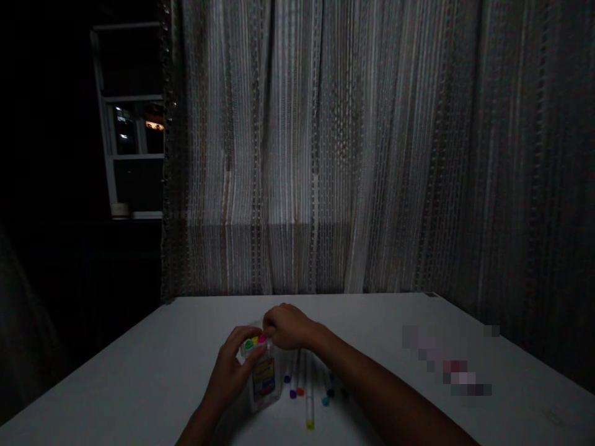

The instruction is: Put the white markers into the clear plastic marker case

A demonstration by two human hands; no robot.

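A clear plastic marker case (264,384) with a printed label stands upright on the white table. My left hand (232,362) is wrapped round its upper part, thumb in front. Green, yellow and pink marker caps (255,341) show at the case's open top. At the top right of the case my right hand (288,326) is closed, its fingertips bent in; what they hold, if anything, is hidden. Several loose markers lie just right of the case, among them a yellow-capped marker (310,409) and a blue-capped marker (325,401), partly under my right forearm.
The white table (139,365) reaches back to a grey striped curtain (297,155). A blurred-out patch (446,365) covers something on the table's right side. To the left, a window (137,130) and a small pale container (120,210) show in the dark.
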